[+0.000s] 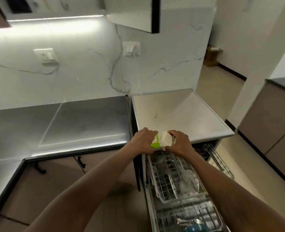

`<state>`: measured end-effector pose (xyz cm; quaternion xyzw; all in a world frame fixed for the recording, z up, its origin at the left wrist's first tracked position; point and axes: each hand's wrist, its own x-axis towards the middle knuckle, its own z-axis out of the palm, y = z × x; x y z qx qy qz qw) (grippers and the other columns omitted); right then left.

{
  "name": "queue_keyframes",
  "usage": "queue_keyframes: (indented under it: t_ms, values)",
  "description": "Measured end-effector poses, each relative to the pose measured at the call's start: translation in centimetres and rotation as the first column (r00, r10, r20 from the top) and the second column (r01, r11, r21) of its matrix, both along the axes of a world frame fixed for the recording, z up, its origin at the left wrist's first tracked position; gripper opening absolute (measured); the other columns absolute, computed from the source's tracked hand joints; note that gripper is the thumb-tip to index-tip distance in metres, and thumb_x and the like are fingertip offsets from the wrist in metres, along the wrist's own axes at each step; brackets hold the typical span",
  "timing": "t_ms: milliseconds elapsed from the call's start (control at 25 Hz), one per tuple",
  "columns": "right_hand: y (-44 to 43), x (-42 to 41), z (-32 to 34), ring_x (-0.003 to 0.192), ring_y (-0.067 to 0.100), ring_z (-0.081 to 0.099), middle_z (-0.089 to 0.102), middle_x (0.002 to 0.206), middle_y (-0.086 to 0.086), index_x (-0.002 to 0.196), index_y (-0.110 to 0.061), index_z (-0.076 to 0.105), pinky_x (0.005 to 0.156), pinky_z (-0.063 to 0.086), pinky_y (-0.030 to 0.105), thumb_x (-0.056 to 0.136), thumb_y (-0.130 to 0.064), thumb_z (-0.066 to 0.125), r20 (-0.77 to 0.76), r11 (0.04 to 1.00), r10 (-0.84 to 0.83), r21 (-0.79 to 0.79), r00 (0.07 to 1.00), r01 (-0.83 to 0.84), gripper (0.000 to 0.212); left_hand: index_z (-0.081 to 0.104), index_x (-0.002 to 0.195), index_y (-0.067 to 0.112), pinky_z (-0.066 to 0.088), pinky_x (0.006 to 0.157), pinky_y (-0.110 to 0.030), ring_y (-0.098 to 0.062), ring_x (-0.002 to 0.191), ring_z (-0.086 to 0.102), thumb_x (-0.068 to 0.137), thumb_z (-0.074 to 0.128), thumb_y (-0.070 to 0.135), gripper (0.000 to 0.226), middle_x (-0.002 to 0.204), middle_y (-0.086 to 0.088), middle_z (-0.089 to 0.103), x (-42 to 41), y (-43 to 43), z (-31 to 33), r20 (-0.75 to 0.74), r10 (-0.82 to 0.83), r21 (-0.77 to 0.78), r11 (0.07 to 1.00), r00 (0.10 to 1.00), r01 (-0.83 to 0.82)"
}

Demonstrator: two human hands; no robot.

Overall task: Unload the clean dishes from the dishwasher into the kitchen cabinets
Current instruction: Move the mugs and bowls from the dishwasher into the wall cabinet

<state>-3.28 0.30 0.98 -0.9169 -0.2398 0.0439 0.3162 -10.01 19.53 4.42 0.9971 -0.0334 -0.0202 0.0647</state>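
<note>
Rack pulled out below; left hand grips a green container, right hand holds perhaps a white lid.

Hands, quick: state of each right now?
Left hand: closed, holding a green item.
Right hand: closed, holding a white container.

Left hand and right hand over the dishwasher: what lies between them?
Head view: a small green-and-white object, gripped by left hand and right hand; too blurred to name.

I hold a container above the dishwasher, at its front edge. The table lies left of the dishwasher; plates stand in its rack, a bowl nearer me.
</note>
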Motion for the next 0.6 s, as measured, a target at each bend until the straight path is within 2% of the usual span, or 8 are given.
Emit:
queue_keyframes:
  t_ms: [120, 280, 360, 520, 600]
  values:
    - [4.1, -0.9, 2.2, 0.099, 0.020, 0.060, 0.067, 0.115, 0.002, 0.128, -0.018, 0.062, 0.085, 0.050, 0.031, 0.055, -0.039, 0.091, 0.043, 0.999, 0.039, -0.016, 0.998, -0.038, 0.082, 0.051, 0.089, 0.026, 0.055, 0.059, -0.033, -0.021, 0.074, 0.062, 0.062, 0.070, 0.031, 0.033, 0.079, 0.003, 0.058, -1.7, 4.0, 1.7, 0.019, 0.064, -0.029, 0.998, 0.998, -0.063]
    - [10.0, -2.2, 4.9, 0.102, 0.024, 0.060, 0.066, 0.118, 0.005, 0.131, -0.015, 0.061, 0.085, 0.048, 0.031, 0.056, -0.031, 0.091, 0.107, 0.998, 0.065, -0.020, 0.992, -0.064, 0.083, 0.049, 0.088, 0.026, 0.046, 0.057, -0.031, -0.022, 0.076, 0.061, 0.062, 0.067, 0.030, 0.031, 0.083, 0.004, 0.059, -4.0, 10.0, 3.9, 0.078, 0.080, -0.051, 0.996, 0.994, -0.076]
    - [13.2, -2.8, 6.2, 0.100, 0.024, 0.060, 0.067, 0.116, 0.006, 0.130, -0.015, 0.061, 0.083, 0.047, 0.029, 0.056, -0.028, 0.089, 0.157, 0.997, 0.080, -0.009, 0.984, -0.079, 0.079, 0.051, 0.094, 0.026, 0.041, 0.058, -0.030, -0.025, 0.082, 0.061, 0.063, 0.066, 0.027, 0.034, 0.088, 0.003, 0.060, -4.8, 13.2, 5.0, 0.123, 0.097, -0.052, 0.994, 0.988, -0.092]
    - [19.3, -4.2, 8.9, 0.100, 0.027, 0.061, 0.067, 0.114, 0.009, 0.128, -0.013, 0.062, 0.083, 0.049, 0.031, 0.058, -0.024, 0.086, 0.245, 0.995, 0.081, 0.031, 0.966, -0.092, 0.074, 0.054, 0.120, 0.024, 0.051, 0.066, -0.033, -0.028, 0.092, 0.063, 0.064, 0.067, 0.029, 0.058, 0.103, 0.000, 0.064, -6.3, 19.2, 7.1, 0.203, 0.112, -0.013, 0.994, 0.973, -0.112]
    - [21.7, -4.8, 9.9, 0.101, 0.026, 0.062, 0.067, 0.115, 0.008, 0.130, -0.014, 0.062, 0.083, 0.047, 0.028, 0.057, -0.024, 0.086, 0.264, 0.995, 0.073, 0.053, 0.962, -0.090, 0.077, 0.053, 0.124, 0.024, 0.052, 0.069, -0.034, -0.028, 0.095, 0.062, 0.066, 0.067, 0.030, 0.060, 0.105, -0.001, 0.065, -7.1, 21.7, 8.3, 0.227, 0.107, -0.006, 0.994, 0.968, -0.109]
